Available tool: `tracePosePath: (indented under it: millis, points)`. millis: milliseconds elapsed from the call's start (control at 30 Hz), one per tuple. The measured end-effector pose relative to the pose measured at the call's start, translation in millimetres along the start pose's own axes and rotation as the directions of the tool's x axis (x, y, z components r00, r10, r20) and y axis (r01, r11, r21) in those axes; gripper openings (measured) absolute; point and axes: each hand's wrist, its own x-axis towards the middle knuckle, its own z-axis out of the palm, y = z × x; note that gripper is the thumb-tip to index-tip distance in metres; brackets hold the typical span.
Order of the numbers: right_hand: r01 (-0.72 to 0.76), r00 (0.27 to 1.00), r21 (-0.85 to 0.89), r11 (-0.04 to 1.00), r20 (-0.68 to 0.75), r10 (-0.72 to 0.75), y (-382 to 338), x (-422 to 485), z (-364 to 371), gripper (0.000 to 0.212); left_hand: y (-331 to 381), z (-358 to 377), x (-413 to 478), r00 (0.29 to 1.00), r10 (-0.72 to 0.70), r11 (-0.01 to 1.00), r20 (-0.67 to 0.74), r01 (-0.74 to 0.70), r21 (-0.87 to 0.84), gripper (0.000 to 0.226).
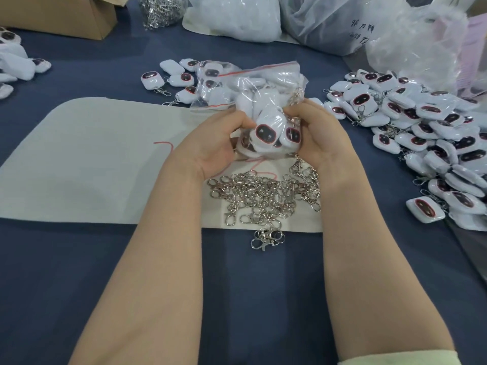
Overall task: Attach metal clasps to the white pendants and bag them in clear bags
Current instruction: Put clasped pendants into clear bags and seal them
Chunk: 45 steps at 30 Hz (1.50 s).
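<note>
- A person's two bare forearms reach forward over a table covered in dark blue cloth, seen from above.
- The left hand and the right hand hold a clear zip bag between them, over the far edge of a beige felt mat.
- Both hands are clamped on the bag, with fingers curled into the plastic from either side and thumbs pressing in near its middle.
- The bag is stuffed with white pendants. Each is a rounded white square with a dark oval face ringed in red, and two faces point toward the camera.
- A red sealing strip runs along the bag's top edge. Whether it is pressed closed is hard to tell.
- Nearer than the hands, a loose pile of metal clasps lies on the mat. A few have spilled over its near edge onto the cloth.
- To the right, a large heap of pendants spreads across the cloth, some of them showing clasps.
- Just behind the held bag, a few loose pendants with clasps lie on the cloth.
- Along the far edge sit a cardboard box, a bundle of more clasps and several white plastic sacks.
</note>
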Motion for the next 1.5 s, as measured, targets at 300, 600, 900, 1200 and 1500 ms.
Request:
tracePosePath:
  millis: [300,600,900,1200,1500]
  points:
    - [-0.192,0.981,-0.066,0.979,-0.013,0.192,-5.1,-0.2,0.2,0.012,-6.6,4.8,8.2,0.962,0.091,0.995,-0.256,-0.077,0.066,0.017]
    - [-0.258,0.966,0.095,0.961,0.014,0.258,-1.9,1.8,-1.7,0.023,0.8,3.1,5.7,0.994,-0.003,0.997,-0.112,-0.005,-0.071,0.023]
    - [-0.09,0.995,0.078,0.993,0.06,0.085,2.1,0.6,4.2,0.021,-6.4,4.6,12.9,0.922,0.147,0.978,-0.358,-0.082,0.191,0.019]
    - [0.036,0.996,-0.232,0.972,-0.067,-0.053,6.5,9.4,3.5,0.005,-2.6,6.1,7.5,0.996,-0.087,0.973,0.019,0.089,-0.213,0.026]
    - [-0.031,0.999,-0.178,0.984,0.034,0.038,1.0,4.1,3.8,0.014,-2.8,10.1,6.7,0.99,-0.144,0.962,-0.003,0.139,-0.234,0.029]
